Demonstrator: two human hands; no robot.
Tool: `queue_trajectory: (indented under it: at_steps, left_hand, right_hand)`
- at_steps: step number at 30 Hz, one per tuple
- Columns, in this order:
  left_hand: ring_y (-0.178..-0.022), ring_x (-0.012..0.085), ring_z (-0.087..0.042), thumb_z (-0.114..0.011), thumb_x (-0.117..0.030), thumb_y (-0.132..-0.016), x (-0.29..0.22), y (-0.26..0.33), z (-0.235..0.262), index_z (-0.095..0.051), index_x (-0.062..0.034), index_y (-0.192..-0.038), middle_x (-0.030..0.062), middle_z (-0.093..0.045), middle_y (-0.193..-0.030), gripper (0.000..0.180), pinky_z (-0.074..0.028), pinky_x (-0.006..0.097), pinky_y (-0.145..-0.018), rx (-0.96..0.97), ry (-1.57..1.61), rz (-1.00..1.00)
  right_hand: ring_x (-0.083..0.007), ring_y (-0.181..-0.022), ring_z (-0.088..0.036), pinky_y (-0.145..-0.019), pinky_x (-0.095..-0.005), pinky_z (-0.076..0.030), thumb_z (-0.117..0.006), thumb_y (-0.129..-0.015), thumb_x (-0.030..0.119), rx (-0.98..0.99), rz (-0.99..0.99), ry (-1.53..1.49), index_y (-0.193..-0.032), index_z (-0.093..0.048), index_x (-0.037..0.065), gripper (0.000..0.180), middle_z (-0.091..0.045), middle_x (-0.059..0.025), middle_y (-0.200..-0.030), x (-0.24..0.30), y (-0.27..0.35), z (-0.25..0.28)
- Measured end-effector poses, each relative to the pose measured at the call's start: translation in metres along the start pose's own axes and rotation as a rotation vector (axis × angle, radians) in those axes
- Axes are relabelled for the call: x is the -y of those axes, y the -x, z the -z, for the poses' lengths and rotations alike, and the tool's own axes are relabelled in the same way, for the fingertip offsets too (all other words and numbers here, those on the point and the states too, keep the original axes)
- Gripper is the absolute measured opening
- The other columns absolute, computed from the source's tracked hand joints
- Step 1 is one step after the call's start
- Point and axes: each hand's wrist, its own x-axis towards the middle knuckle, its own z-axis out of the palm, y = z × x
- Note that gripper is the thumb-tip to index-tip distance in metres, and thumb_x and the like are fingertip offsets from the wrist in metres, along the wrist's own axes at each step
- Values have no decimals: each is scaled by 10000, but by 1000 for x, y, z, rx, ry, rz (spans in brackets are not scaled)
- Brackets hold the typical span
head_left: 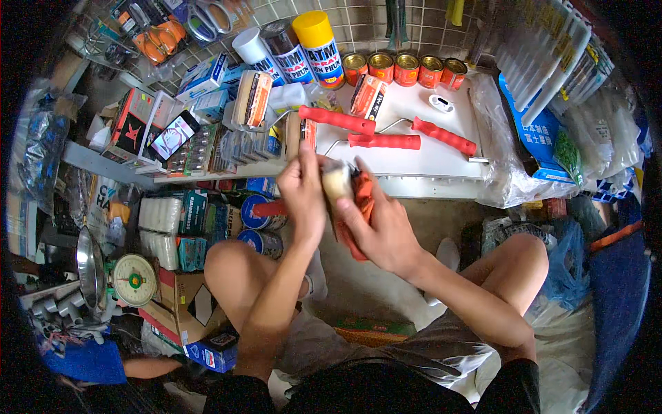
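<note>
My left hand (303, 196) is raised in front of the shelf edge, index finger up and the other fingers curled. From behind it a red roller handle (269, 209) sticks out to the left; the rest of that tool is hidden. Close by, my right hand (386, 231) grips a cream paint roller sleeve (338, 183) with an orange wrapper (363, 196) against it. The sleeve's upper end is blurred. Just beyond my hands, three red-handled roller frames, one of them a roller frame (338, 119) nearest the packaged rollers, lie on the white tabletop (441, 162).
Packaged rollers (253, 99), spray cans (317, 52) and a row of small red tins (407, 69) stand at the back. A phone (172, 136) leans at the left. A scale (134, 279) and boxes are lower left; plastic bags (569, 265) lie right.
</note>
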Motion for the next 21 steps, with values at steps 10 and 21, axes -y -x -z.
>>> queue_trajectory:
  at_steps: [10,21]
  left_hand:
    - [-624,65,-493,-535,-223,-1074,-7,25,-19,-649,46,-776,9,-609,-651,417,-423,291,-581,116,-141,-109]
    - [-647,37,-450,-533,-350,-1079,-6,17,-8,-649,-10,-730,-38,-578,-691,501,-378,239,-586,77,-109,-50]
  right_hand:
    - [-171,-925,-648,-842,-333,-515,-487,-1064,445,-334,-268,-694,-1128,-588,-45,505,-679,-141,-985,-11,-31,12]
    - [-370,-818,-697,-781,-445,-512,-529,-1032,398,-172,-113,-294,-1032,-634,-34,444,-675,-210,-762,6,-17,10]
